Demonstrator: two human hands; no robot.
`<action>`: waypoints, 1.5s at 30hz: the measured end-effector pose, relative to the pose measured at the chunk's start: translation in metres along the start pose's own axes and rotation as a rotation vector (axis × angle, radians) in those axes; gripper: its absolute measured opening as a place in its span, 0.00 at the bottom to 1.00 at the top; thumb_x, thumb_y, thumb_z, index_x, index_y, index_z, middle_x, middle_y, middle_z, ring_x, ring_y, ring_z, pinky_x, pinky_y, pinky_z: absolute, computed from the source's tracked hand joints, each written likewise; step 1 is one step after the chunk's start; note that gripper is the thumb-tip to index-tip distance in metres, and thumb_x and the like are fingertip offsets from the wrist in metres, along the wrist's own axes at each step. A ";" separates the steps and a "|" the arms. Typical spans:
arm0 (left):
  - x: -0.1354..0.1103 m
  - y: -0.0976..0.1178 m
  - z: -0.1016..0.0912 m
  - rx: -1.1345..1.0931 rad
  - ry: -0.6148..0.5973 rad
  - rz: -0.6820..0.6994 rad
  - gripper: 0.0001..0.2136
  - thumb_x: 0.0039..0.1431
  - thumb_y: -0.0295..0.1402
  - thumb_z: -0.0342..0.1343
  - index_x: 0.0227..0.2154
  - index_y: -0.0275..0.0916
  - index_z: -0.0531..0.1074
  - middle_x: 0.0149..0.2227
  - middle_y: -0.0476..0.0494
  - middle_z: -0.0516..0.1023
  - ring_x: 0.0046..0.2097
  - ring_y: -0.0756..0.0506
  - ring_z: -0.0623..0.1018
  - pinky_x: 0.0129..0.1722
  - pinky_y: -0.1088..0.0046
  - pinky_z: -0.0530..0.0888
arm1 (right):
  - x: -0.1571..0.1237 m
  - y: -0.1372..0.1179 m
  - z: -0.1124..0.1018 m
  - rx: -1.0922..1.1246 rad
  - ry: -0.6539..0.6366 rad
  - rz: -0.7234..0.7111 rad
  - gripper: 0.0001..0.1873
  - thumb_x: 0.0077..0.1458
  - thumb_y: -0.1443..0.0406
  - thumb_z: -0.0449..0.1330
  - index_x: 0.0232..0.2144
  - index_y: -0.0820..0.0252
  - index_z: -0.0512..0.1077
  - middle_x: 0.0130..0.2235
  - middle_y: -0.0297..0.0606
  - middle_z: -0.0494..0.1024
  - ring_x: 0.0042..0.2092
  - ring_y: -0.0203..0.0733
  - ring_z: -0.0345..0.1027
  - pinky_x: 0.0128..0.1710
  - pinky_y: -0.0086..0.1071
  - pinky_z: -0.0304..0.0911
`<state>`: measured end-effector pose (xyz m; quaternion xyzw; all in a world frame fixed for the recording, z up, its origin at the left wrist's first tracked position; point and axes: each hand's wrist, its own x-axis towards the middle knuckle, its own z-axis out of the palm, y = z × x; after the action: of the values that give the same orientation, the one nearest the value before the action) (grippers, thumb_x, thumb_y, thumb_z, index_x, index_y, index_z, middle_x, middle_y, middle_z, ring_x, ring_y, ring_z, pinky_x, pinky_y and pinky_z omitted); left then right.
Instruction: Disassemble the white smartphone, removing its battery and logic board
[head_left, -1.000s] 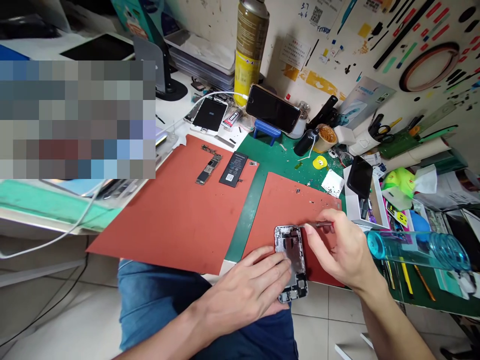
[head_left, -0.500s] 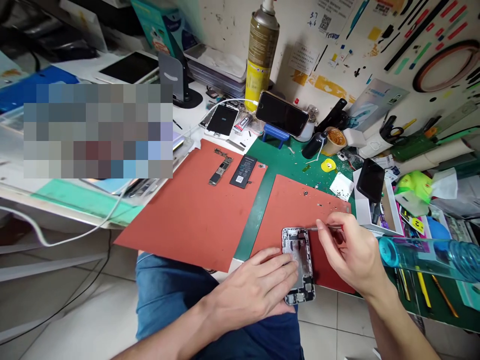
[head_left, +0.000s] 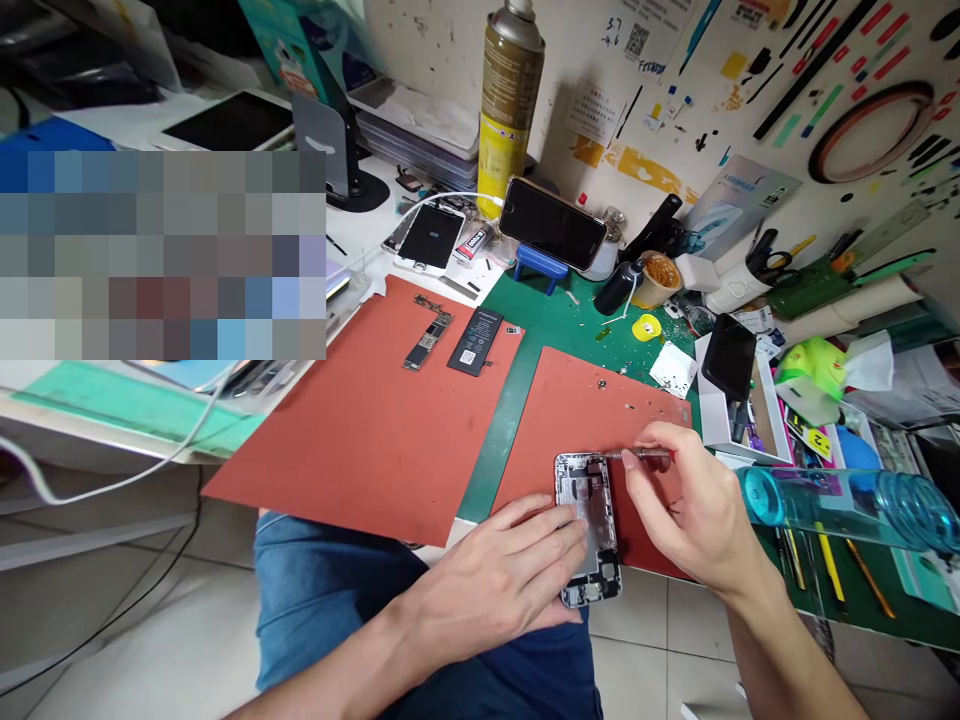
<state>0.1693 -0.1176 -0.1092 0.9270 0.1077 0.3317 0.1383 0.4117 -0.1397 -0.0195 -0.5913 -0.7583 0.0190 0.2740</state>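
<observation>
An opened silver phone housing lies at the near edge of the right red mat. My left hand rests on the housing's left side, fingers curled round it and holding it down. My right hand is closed in a pinch on a thin metal screwdriver, whose tip points left at the housing's top right corner. On the left red mat lie a bare logic board and a black battery, well away from both hands.
A lying blue plastic bottle sits just right of my right wrist. A black phone stands on a blue stand by a tall spray can. Tools, boxes and tape crowd the right side. A white cable hangs left.
Only the view has shifted slightly. Both hands stay on the phone housing and the screwdriver tip remains at its top corner.
</observation>
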 end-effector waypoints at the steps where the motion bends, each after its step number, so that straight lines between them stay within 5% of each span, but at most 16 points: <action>1: 0.000 0.000 0.000 0.003 0.001 0.002 0.23 0.74 0.47 0.60 0.56 0.30 0.78 0.56 0.36 0.86 0.61 0.39 0.82 0.70 0.55 0.73 | -0.001 0.000 0.000 -0.005 0.002 -0.001 0.11 0.70 0.68 0.62 0.52 0.58 0.68 0.41 0.36 0.78 0.37 0.40 0.77 0.37 0.34 0.72; 13: 0.000 0.001 0.000 0.032 0.009 0.016 0.22 0.74 0.46 0.60 0.56 0.30 0.78 0.56 0.36 0.86 0.61 0.39 0.82 0.69 0.56 0.74 | -0.006 -0.001 0.003 -0.020 0.052 -0.024 0.11 0.70 0.70 0.62 0.52 0.58 0.69 0.40 0.37 0.78 0.35 0.39 0.75 0.36 0.34 0.71; 21: 0.001 0.001 -0.001 0.047 -0.008 0.016 0.21 0.75 0.46 0.59 0.55 0.30 0.78 0.56 0.37 0.86 0.60 0.38 0.82 0.68 0.54 0.74 | -0.019 0.002 0.005 0.008 0.198 0.125 0.11 0.69 0.68 0.65 0.51 0.57 0.71 0.41 0.36 0.80 0.38 0.39 0.79 0.39 0.31 0.76; 27: 0.002 0.005 -0.007 -0.040 -0.021 -0.017 0.25 0.73 0.50 0.58 0.56 0.30 0.77 0.56 0.34 0.85 0.62 0.36 0.82 0.68 0.52 0.76 | -0.035 0.006 0.013 0.301 0.371 0.486 0.13 0.66 0.60 0.70 0.48 0.55 0.73 0.34 0.32 0.79 0.31 0.37 0.77 0.31 0.30 0.75; 32: 0.018 0.005 -0.012 -0.171 0.203 -0.328 0.11 0.76 0.28 0.58 0.57 0.36 0.75 0.47 0.41 0.86 0.45 0.45 0.84 0.47 0.66 0.83 | -0.042 -0.002 0.023 0.728 0.466 0.715 0.17 0.63 0.58 0.73 0.46 0.54 0.72 0.29 0.27 0.77 0.26 0.36 0.75 0.27 0.29 0.73; 37: 0.039 -0.002 -0.007 -0.180 0.233 -0.497 0.06 0.78 0.31 0.55 0.51 0.40 0.74 0.42 0.45 0.84 0.42 0.46 0.84 0.43 0.69 0.81 | -0.047 -0.010 0.031 0.917 0.454 0.782 0.18 0.63 0.58 0.74 0.48 0.54 0.71 0.29 0.28 0.77 0.26 0.37 0.75 0.27 0.28 0.73; 45: 0.049 -0.019 -0.028 -0.138 0.098 -0.396 0.08 0.79 0.29 0.51 0.45 0.40 0.76 0.40 0.48 0.84 0.41 0.47 0.84 0.42 0.70 0.81 | -0.048 -0.007 0.037 0.947 0.521 0.787 0.18 0.63 0.57 0.73 0.47 0.55 0.70 0.27 0.27 0.74 0.25 0.38 0.73 0.27 0.32 0.74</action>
<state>0.1863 -0.0806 -0.0655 0.8586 0.2714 0.3495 0.2587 0.3970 -0.1745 -0.0676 -0.6249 -0.3049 0.3051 0.6508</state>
